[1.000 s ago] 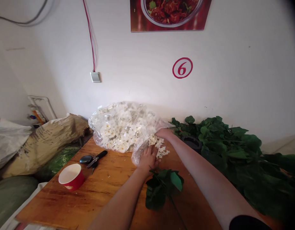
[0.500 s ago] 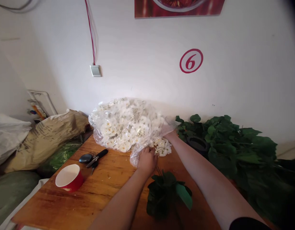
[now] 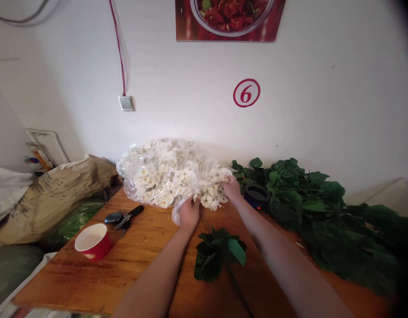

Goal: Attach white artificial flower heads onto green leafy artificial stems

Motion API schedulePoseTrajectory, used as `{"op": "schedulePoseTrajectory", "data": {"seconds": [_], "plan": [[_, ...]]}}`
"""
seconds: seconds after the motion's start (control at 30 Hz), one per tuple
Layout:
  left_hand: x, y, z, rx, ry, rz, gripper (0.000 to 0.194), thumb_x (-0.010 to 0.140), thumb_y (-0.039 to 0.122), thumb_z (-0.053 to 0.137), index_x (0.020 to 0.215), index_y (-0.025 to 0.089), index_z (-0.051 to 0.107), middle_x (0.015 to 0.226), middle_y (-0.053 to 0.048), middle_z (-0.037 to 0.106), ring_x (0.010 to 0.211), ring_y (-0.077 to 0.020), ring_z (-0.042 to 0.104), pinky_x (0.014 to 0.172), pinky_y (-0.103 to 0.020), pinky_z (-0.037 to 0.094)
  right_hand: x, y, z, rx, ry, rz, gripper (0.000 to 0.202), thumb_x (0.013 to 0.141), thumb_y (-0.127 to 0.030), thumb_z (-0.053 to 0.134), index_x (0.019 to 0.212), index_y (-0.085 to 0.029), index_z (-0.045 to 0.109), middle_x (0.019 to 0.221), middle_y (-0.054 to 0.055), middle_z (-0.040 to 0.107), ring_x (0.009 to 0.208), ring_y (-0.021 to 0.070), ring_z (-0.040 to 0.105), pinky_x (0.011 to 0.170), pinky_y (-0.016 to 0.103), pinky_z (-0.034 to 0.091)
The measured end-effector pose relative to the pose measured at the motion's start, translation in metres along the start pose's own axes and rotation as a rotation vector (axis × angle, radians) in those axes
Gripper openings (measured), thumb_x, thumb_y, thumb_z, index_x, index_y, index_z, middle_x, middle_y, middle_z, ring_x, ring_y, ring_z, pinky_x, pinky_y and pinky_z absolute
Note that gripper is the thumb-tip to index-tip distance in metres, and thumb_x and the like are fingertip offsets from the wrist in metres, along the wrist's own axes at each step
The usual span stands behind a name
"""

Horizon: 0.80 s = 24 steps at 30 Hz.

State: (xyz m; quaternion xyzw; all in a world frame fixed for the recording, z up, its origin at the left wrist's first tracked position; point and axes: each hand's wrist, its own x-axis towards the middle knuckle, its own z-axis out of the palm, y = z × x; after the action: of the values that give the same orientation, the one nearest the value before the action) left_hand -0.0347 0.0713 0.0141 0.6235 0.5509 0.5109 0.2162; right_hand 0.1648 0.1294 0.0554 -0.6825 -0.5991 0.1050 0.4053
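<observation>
A clear plastic bag (image 3: 157,170) full of white artificial flowers with yellow centres lies on the wooden table against the wall. At its right-hand mouth, a cluster of white flowers (image 3: 212,197) shows outside the plastic. My right hand (image 3: 232,189) has its fingers closed on this cluster from the right. My left hand (image 3: 190,212) is closed in a pinch at the cluster's left, beside the bag's crumpled edge. Thin stems run up towards its fingertips from a green leaf spray (image 3: 219,254) below; the exact grip is partly hidden.
A red paper cup (image 3: 93,242) and black-handled pliers or cutters (image 3: 129,217) stand and lie at left, by a dark oval object (image 3: 113,217). At right are a dark round pot with a red light (image 3: 257,196) and heaped green leaves (image 3: 299,198). Sacks (image 3: 58,194) sit beyond the table.
My right hand has come back out from under the plastic, and more of the white flower cluster shows between my hands. My left hand stays by the bag's edge. The view has shifted slightly.
</observation>
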Motion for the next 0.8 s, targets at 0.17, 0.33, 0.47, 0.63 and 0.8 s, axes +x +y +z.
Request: {"op": "schedulePoseTrajectory", "data": {"seconds": [0.17, 0.33, 0.47, 0.63, 0.8], "plan": [[0.001, 0.001, -0.001, -0.061, 0.05, -0.062, 0.039, 0.084, 0.051, 0.055, 0.065, 0.017, 0.058, 0.055, 0.001, 0.052, 0.055, -0.0131, 0.046, 0.056, -0.024, 0.03, -0.009, 0.002, -0.013, 0.041, 0.014, 0.037, 0.049, 0.082, -0.029, 0.047, 0.129, -0.017, 0.054, 0.128, 0.011, 0.06, 0.111, 0.0251, 0.06, 0.09, 0.033, 0.047], [0.002, 0.005, -0.002, -0.257, 0.059, -0.135, 0.034, 0.079, 0.05, 0.06, 0.067, 0.018, 0.056, 0.055, 0.002, 0.053, 0.057, -0.0131, 0.049, 0.055, -0.023, 0.034, -0.019, 0.001, -0.022, 0.039, -0.068, -0.026, 0.052, 0.079, -0.029, 0.056, 0.13, -0.021, 0.056, 0.128, 0.009, 0.062, 0.107, 0.0258, 0.063, 0.089, 0.034, 0.048], [0.002, 0.009, -0.001, -0.369, 0.045, -0.174, 0.033, 0.078, 0.05, 0.061, 0.074, 0.018, 0.058, 0.059, 0.001, 0.057, 0.061, -0.0139, 0.055, 0.056, -0.022, 0.04, -0.028, 0.001, -0.022, 0.042, -0.018, -0.169, 0.043, 0.084, -0.032, 0.052, 0.126, -0.025, 0.059, 0.14, 0.004, 0.053, 0.125, 0.0229, 0.052, 0.104, 0.034, 0.04], [0.002, 0.011, 0.0, -0.46, -0.002, -0.201, 0.036, 0.074, 0.052, 0.064, 0.08, 0.017, 0.058, 0.062, 0.001, 0.058, 0.063, -0.0138, 0.058, 0.059, -0.022, 0.042, -0.018, -0.006, -0.015, 0.093, -0.063, -0.143, 0.035, 0.083, -0.031, 0.052, 0.115, -0.022, 0.064, 0.117, 0.005, 0.068, 0.107, 0.0214, 0.062, 0.09, 0.031, 0.047], [0.003, 0.008, 0.0, -0.571, -0.025, -0.226, 0.036, 0.071, 0.051, 0.068, 0.081, 0.018, 0.056, 0.062, 0.004, 0.056, 0.059, -0.0122, 0.057, 0.057, -0.021, 0.041, 0.002, -0.023, -0.008, 0.116, -0.031, -0.159, 0.038, 0.085, -0.025, 0.043, 0.119, -0.023, 0.059, 0.12, 0.004, 0.065, 0.095, 0.0166, 0.064, 0.08, 0.026, 0.048]]}}
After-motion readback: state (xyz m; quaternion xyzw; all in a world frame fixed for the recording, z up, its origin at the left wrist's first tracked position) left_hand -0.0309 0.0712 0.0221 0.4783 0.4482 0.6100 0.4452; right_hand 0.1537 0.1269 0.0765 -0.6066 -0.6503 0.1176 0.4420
